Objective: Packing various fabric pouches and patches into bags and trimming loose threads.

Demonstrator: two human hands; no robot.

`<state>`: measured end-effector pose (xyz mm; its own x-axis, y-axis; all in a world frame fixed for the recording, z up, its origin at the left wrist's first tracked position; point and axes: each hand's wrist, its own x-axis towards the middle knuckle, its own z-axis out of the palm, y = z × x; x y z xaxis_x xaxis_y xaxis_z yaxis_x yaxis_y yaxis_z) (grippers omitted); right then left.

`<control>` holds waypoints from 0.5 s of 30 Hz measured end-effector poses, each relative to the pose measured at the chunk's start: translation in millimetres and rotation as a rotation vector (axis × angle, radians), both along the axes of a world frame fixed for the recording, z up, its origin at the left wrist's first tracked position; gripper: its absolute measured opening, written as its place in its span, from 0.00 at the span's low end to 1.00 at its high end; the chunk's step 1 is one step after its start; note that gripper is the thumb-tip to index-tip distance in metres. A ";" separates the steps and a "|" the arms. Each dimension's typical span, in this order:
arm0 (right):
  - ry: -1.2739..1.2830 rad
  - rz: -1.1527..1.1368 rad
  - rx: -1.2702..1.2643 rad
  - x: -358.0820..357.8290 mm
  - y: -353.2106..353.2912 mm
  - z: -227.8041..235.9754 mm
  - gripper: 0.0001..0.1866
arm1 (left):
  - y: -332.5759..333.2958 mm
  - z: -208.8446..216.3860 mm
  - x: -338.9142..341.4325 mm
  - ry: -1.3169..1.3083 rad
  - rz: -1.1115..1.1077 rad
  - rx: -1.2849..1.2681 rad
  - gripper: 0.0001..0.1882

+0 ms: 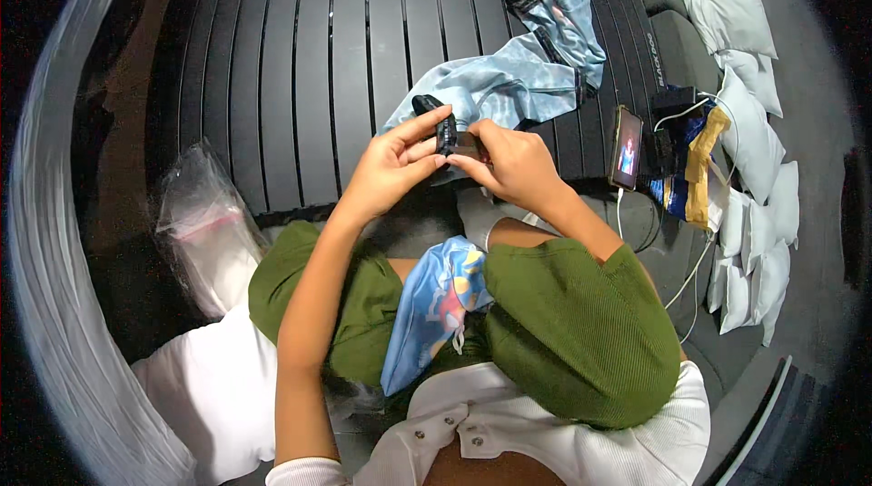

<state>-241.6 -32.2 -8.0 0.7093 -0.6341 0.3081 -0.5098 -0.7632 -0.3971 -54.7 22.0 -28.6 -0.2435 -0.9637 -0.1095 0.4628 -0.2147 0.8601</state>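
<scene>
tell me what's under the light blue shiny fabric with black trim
The light blue shiny fabric lies on the black slatted table; anything between them is covered and cannot be seen.

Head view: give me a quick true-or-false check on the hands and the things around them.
1. The left hand holds a black strip. True.
2. The light-blue cloth lies on the slatted black table. True.
3. The phone has a dark screen. False: its screen is lit.
4. The clear plastic bag is to the right of the hands. False: it is to their left.
5. The printed blue cloth lies in the person's lap. True.
</scene>
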 end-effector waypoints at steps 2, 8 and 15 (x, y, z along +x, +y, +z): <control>0.021 -0.002 0.014 0.5 0.7 -1.2 0.19 | 0.0 -0.9 -0.1 -0.024 -0.003 -0.026 0.28; 0.068 -0.007 0.013 0.1 -0.1 -4.4 0.19 | 2.4 -2.9 -0.6 -0.077 -0.013 -0.063 0.28; 0.084 -0.011 -0.002 0.2 -0.3 -1.1 0.18 | 3.2 3.0 -2.2 -0.132 -0.011 -0.057 0.28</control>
